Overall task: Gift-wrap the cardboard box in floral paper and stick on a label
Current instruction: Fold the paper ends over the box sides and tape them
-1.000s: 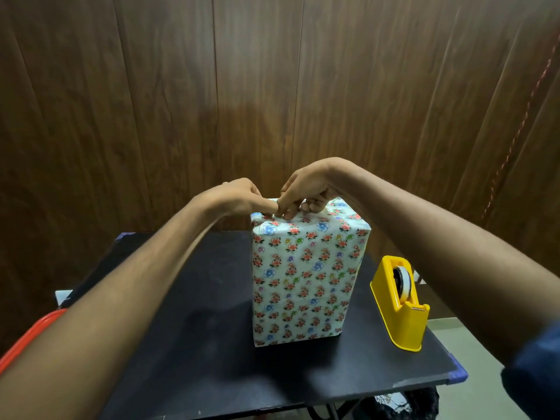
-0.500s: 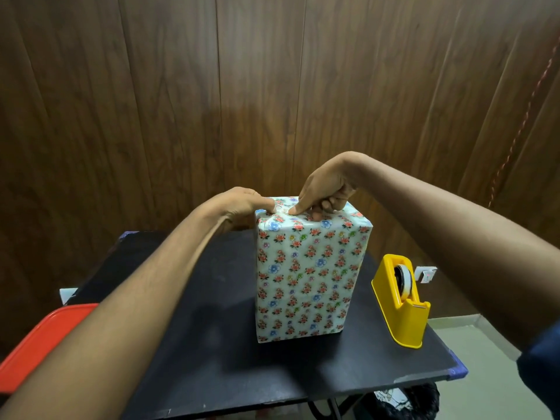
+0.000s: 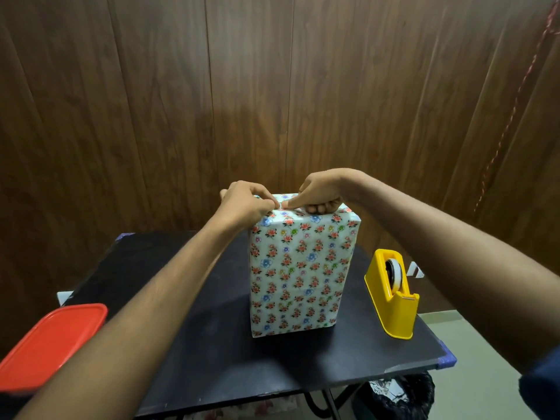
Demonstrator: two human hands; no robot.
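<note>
The left hand (image 3: 242, 204) is up on the box's top now, where half a second ago it sat at the top left corner, and its thumb and forefinger meet the right hand's fingertip at the middle of the near top edge. The right hand (image 3: 318, 194) has barely shifted; the view has dropped, showing more of the red lid.

The wrapped box (image 3: 301, 268) stands upright on end in the middle of the bench (image 3: 194, 344), fully covered in floral paper. It looks stiff underneath but the paper skin is thin, glossy and probably slippery, so hold it by the flat faces, not the folds.

Left fingers pinch at the top fold; right fingers are curled, forefinger pressing the paper down. The tape dispenser (image 3: 392, 294) stands just right of the box, the red lid (image 3: 51, 344) well to its left.
</note>
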